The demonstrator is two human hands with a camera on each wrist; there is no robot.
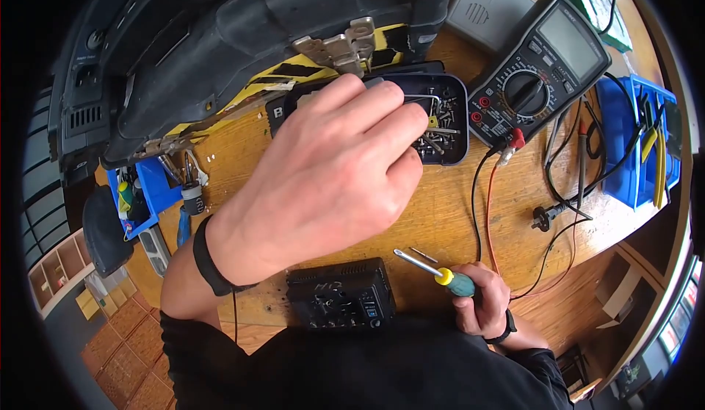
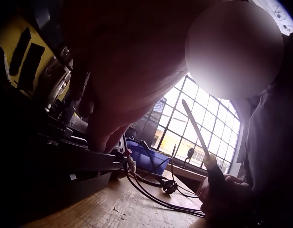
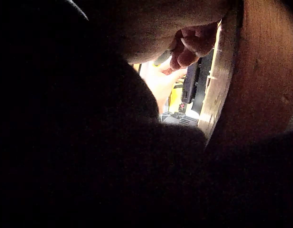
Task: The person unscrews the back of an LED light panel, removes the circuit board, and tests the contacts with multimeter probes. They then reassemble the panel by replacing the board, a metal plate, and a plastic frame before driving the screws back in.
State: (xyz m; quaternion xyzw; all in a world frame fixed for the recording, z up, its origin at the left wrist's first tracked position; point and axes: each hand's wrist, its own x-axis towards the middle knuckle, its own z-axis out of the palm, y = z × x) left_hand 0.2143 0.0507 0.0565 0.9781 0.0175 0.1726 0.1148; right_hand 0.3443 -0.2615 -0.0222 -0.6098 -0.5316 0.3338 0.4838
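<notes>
In the head view the left hand [image 1: 323,175] reaches over a dark tray [image 1: 461,145] of screws and small metal parts, its fingers bent down into it; the fingertips are hidden. The left wrist view has this hand [image 2: 127,61] large and dark, fingers pointing down at the tray. Lower right in the head view, the right hand [image 1: 486,303] grips a screwdriver by its green and yellow handle [image 1: 461,284], shaft pointing up-left. A thin metal piece [image 1: 423,254] lies near the shaft. The right wrist view is mostly dark, with the right hand's curled fingers [image 3: 196,42] at the top.
A black box [image 1: 341,292] sits at the table's front edge. Behind the tray is a large black case [image 1: 257,35] with metal latches. A multimeter [image 1: 540,72] with leads and a blue bin [image 1: 624,145] stand right; another blue bin [image 1: 158,186] is left.
</notes>
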